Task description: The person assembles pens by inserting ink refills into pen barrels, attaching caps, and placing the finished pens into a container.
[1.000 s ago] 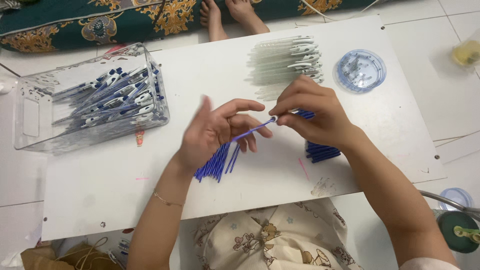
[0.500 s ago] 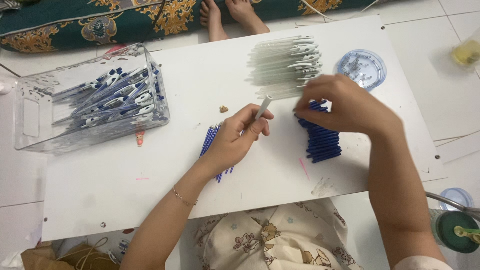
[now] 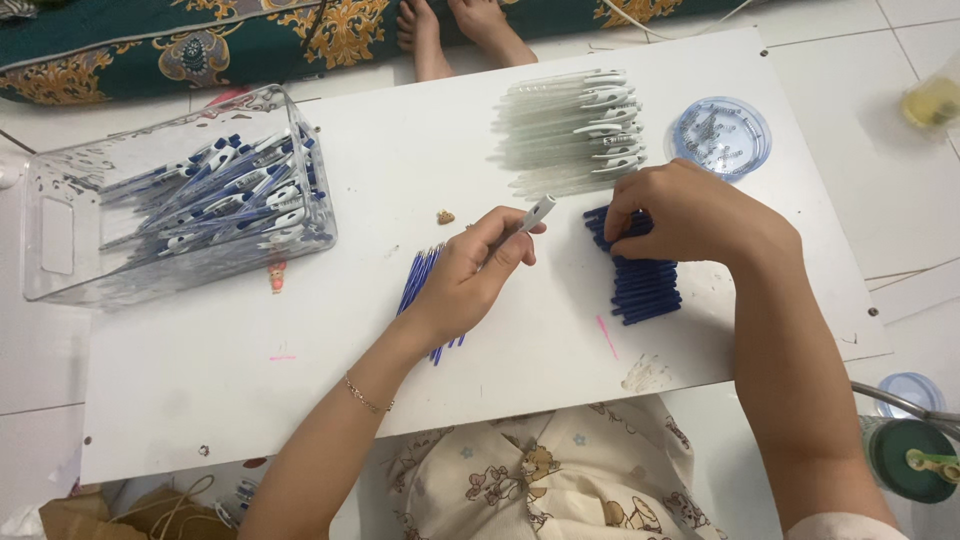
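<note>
white board serves as our table (image 3: 300, 400), and on it our left hand (image 3: 470, 275) is closed around a clear pen barrel (image 3: 535, 213), its white tip poking up past the fingers. just beneath that hand lies a loose bunch of blue refills (image 3: 415, 280). our right hand (image 3: 690, 215) rests with fingers curled narrowly onto the top of a stack of blue pen parts (image 3: 645, 285); we cannot tell whether it grips one. behind it lie a row of clear barrels (image 3: 570, 130) and a round clear lid of small parts (image 3: 722, 135). far left, a clear plastic bin (image 3: 60, 240) holds finished pens.
</note>
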